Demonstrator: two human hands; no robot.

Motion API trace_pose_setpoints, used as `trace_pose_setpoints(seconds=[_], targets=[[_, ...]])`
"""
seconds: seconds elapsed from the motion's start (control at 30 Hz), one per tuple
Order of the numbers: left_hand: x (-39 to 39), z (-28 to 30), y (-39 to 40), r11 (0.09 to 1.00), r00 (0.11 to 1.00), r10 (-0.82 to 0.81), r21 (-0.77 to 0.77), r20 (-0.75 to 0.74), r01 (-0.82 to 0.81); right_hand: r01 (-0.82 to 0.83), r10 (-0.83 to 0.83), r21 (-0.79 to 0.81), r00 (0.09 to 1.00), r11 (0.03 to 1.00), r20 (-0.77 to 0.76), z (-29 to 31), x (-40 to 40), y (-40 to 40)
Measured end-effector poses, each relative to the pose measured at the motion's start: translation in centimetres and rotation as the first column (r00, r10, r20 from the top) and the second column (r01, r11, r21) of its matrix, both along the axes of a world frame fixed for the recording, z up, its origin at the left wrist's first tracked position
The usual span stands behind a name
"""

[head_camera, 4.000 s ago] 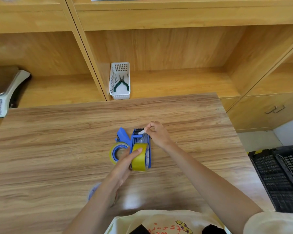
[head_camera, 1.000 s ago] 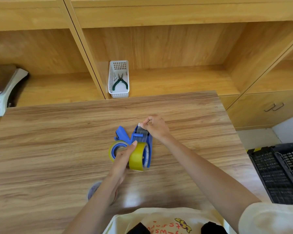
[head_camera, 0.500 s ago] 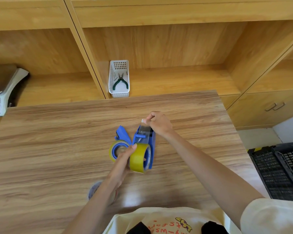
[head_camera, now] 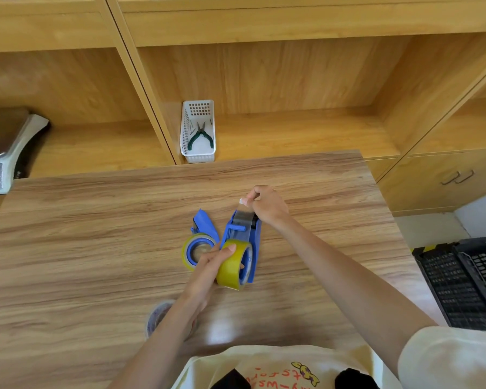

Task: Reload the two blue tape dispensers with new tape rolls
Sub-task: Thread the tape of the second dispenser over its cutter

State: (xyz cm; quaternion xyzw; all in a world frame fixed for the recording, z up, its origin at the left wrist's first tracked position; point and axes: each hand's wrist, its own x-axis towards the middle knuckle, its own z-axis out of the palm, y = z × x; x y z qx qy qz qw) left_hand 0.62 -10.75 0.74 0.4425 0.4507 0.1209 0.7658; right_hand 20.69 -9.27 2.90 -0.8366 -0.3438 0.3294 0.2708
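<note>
The right hand (head_camera: 267,204) has risen and drawn back from the dispenser's front since the earlier frames, so a longer clear tape strip (head_camera: 242,220) now stretches up from the roll, its end pinched in the right fingers. The held blue dispenser (head_camera: 253,242) stands on edge mid-surface (head_camera: 96,248), tilted a little more upright than before, with a yellow tape roll (head_camera: 232,269) mounted. The left hand (head_camera: 208,266) grips that roll, fingers curled around it. The second blue dispenser (head_camera: 199,242), also loaded, lies flat just left, unmoved.
</note>
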Motion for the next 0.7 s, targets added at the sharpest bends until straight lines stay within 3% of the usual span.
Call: trace_pose_setpoints(seconds=[0.27,0.47,0.7], targets=[[-0.44,0.12,-0.40,0.998,1.000,-0.004,-0.059,0.029,0.006,0.044,-0.044,0.016,0.999,0.999,-0.003,-0.48,0.30,-0.29],[0.03,0.09,0.00,0.996,0.998,0.067,-0.059,0.006,-0.067,-0.027,0.016,0.123,0.995,0.992,0.095,0.01,-0.62,-0.12],[0.40,0.21,-0.22,0.999,0.999,0.044,0.015,0.006,-0.044,0.011,-0.010,0.144,1.000,0.990,-0.009,-0.11,0.32,0.24]])
